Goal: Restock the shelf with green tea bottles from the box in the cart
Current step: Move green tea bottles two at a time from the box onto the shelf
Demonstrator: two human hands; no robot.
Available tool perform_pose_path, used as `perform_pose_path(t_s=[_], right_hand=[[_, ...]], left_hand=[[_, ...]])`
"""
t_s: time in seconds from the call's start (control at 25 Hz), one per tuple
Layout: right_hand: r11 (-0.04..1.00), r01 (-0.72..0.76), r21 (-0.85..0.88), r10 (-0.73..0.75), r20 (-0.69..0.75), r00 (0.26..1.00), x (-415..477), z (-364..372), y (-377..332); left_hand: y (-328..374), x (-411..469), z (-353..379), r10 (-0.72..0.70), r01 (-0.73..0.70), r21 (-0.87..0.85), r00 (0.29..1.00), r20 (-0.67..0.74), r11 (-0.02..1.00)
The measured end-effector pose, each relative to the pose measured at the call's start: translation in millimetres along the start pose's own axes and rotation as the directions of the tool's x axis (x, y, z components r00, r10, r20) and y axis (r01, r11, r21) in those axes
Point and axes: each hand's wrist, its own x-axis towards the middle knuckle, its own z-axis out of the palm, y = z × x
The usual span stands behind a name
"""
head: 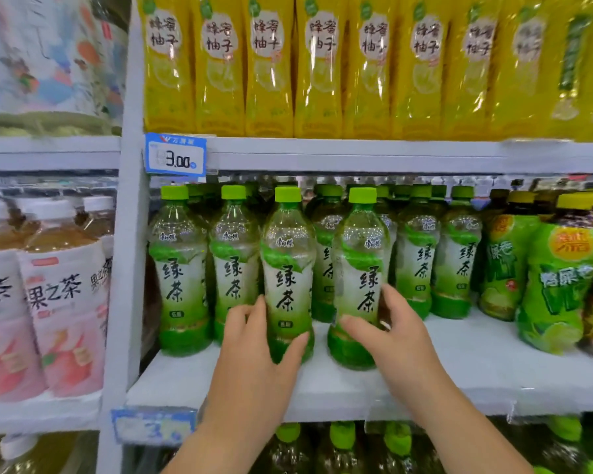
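White shelf (466, 367) is stocked with upright green tea bottles (420, 265). Yellow-labelled bottles (319, 70) are lined up on the tier above. Left front bottle (288, 268) is held upright at the shelf front, left hand (257, 347) wrapped round its lower body. Right front bottle (362, 268) is just beside it, gripped low by right hand (394, 336), thumb across the label. Price tag (175, 157) is clipped upper left.

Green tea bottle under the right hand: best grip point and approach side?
Probably its lower body, from the open front: the green tea bottle stands upright in the front row, neighbours crowd its back and sides, and the upper shelf sits close over the cap. The right hand wraps it there.
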Motion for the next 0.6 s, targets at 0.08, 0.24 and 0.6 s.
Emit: perform_pose_path(t_s=[0.08,0.24,0.6], right_hand=[[0.999,-0.041,0.02,0.041,0.026,0.999,-2,-1,-3],[0.996,-0.085,-0.03,0.086,0.017,0.996,3,-3,0],[0.978,-0.12,-0.171,0.121,-0.003,0.993,10,13,-4]], left_hand=[[-2,-2,-3,-0.027,0.026,-0.032,0.999,-0.024,0.999],[-2,1,1,-0.039,0.035,-0.045,0.995,-0.093,0.998],[11,7,8,-0.219,0.221,0.013,0.97,-0.109,0.975]])
